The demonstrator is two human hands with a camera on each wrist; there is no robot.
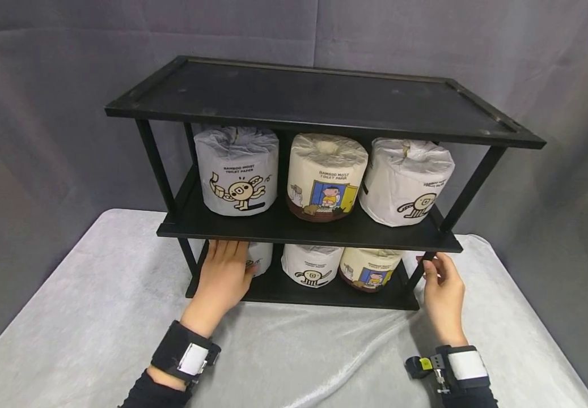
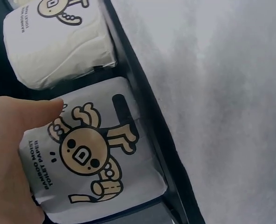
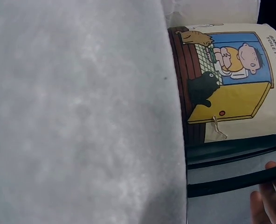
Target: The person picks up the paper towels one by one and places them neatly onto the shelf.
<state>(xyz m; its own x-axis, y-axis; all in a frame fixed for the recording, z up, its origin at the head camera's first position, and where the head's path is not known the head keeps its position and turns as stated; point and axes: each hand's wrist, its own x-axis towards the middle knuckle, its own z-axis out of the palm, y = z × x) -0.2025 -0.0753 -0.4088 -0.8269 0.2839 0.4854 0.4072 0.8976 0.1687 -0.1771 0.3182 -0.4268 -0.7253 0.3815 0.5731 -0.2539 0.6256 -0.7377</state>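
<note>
A black shelf rack (image 1: 324,97) holds wrapped toilet paper rolls on its two lower levels. My left hand (image 1: 224,277) reaches under the middle shelf and grips the leftmost roll on the bottom shelf, a white toilet paper roll (image 2: 84,154) with a cartoon figure. In the left wrist view its thumb (image 2: 40,112) lies along the roll's wrapper; the fingertips are hidden. At the rack's right side, my right hand (image 1: 444,294) holds the lower post (image 1: 420,272), with fingers (image 3: 268,191) showing behind it in the right wrist view.
On the bottom shelf stand a white roll (image 1: 312,269) and a cream roll (image 1: 369,272). Above them are a white roll (image 1: 237,170), a cream roll (image 1: 326,175) and another white roll (image 1: 406,181). The rack stands on a pale cloth-covered table (image 1: 294,351), before a grey curtain (image 1: 294,34).
</note>
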